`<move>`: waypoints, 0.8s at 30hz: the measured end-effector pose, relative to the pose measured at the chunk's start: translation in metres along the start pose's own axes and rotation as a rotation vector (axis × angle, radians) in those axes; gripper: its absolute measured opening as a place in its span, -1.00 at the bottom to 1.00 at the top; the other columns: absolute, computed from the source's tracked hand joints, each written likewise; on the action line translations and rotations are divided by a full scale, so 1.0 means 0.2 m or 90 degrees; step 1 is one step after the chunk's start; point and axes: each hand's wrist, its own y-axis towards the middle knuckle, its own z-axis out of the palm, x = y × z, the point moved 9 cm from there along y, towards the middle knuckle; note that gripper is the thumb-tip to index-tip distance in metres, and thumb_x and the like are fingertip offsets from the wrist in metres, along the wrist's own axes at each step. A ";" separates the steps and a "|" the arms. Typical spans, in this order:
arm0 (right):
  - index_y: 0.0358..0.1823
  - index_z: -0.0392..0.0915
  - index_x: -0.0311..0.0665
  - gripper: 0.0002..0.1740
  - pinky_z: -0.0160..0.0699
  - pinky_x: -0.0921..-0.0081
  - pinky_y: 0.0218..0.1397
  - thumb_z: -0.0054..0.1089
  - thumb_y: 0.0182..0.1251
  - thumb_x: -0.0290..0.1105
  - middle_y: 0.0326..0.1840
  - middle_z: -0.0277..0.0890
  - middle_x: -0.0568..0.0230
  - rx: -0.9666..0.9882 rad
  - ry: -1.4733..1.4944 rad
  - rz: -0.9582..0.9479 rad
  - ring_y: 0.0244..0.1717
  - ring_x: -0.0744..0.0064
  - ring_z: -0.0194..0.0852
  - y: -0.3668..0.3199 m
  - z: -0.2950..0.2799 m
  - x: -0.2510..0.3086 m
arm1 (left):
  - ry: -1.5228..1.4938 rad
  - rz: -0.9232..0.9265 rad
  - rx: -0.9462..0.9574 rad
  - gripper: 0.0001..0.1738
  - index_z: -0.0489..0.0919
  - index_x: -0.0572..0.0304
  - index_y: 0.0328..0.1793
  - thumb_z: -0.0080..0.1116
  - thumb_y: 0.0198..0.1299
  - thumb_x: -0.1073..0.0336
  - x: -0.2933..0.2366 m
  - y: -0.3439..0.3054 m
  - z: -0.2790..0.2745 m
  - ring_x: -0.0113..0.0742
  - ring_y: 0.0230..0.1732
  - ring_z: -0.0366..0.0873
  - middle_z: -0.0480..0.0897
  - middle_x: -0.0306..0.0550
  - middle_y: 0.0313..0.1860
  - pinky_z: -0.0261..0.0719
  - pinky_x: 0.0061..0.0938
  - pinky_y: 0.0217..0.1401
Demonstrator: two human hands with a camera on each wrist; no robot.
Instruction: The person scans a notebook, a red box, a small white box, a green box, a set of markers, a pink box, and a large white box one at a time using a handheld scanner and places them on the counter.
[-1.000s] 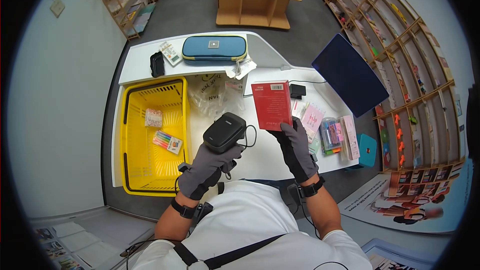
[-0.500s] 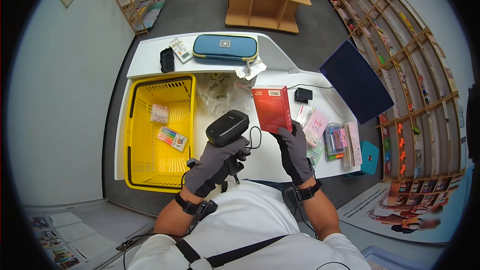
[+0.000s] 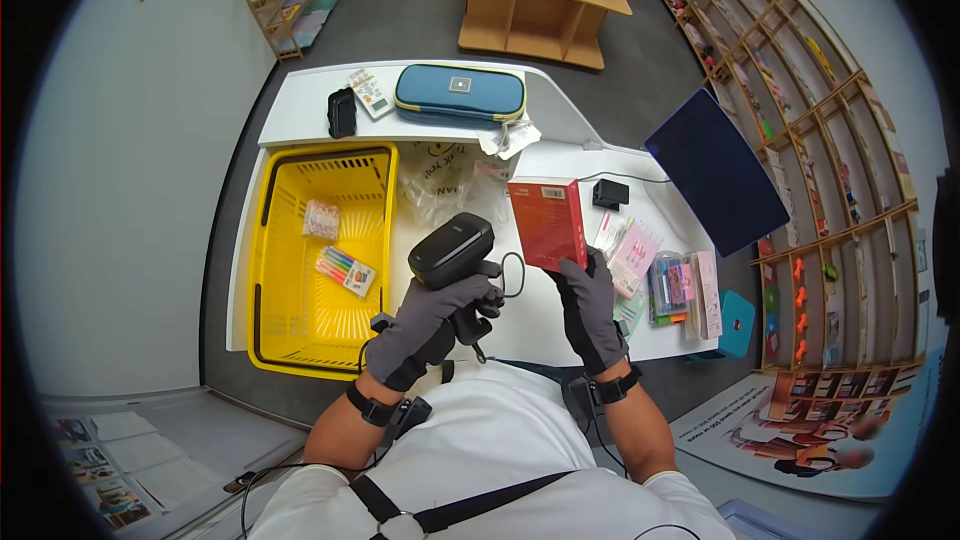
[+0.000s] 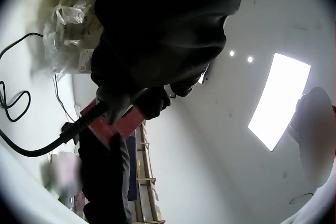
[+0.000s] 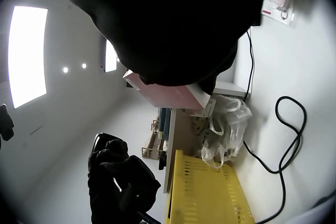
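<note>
In the head view my gloved left hand (image 3: pixel 420 325) grips a black barcode scanner (image 3: pixel 452 248) by its handle, its head tilted up toward the right. My gloved right hand (image 3: pixel 590 308) holds a red book (image 3: pixel 548 228) by its lower edge, thumb on the near face. A white barcode label shows near the book's top, facing me. Scanner and book are a short gap apart above the white counter. In the left wrist view the scanner's cable (image 4: pixel 63 137) hangs from the handle, and the dark glove hides most of the scanner.
A yellow basket (image 3: pixel 254 270) at left holds a pack of coloured pens (image 3: pixel 345 271) and a small patterned pack (image 3: pixel 321 219). Plastic bags (image 3: pixel 437 185) lie beside it. On the right are stationery packs (image 3: pixel 635 258) and a dark screen (image 3: pixel 716 172). A blue pencil case (image 3: pixel 460 93) sits on the raised ledge.
The red book has turned slightly and come a little lower, and the scanner's head has tilted up toward it. The whole head view has shifted a little. Both hands keep their grips.
</note>
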 end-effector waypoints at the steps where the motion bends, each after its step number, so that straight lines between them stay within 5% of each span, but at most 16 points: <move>1: 0.34 0.42 -0.44 -0.54 0.70 0.34 0.49 0.34 0.52 -0.48 0.26 0.57 0.07 -0.001 0.003 0.002 0.23 0.31 0.68 0.00 0.00 0.00 | -0.001 0.000 0.000 -0.75 0.66 0.37 0.20 0.31 0.48 0.43 -0.01 -0.01 0.02 -0.21 -0.19 0.79 0.72 -0.07 -0.22 0.74 -0.39 -0.08; 8: 0.38 0.38 -0.45 -0.50 0.70 0.30 0.52 0.32 0.53 -0.47 0.31 0.56 0.03 0.003 0.011 0.018 0.28 0.25 0.69 0.00 0.02 -0.02 | -0.083 -0.040 0.011 -0.69 0.72 0.39 0.22 0.41 0.45 0.37 0.06 0.01 -0.04 -0.32 -0.23 0.77 0.69 -0.13 -0.29 0.83 -0.39 -0.05; 24: 0.47 0.34 -0.52 -0.42 0.68 0.34 0.49 0.33 0.55 -0.45 0.32 0.56 0.05 0.059 -0.027 0.024 0.27 0.32 0.67 0.06 0.15 -0.06 | -0.111 -0.023 -0.021 -0.70 0.68 0.41 0.22 0.33 0.48 0.35 0.10 0.04 -0.14 -0.25 -0.25 0.81 0.71 -0.09 -0.28 0.82 -0.38 -0.04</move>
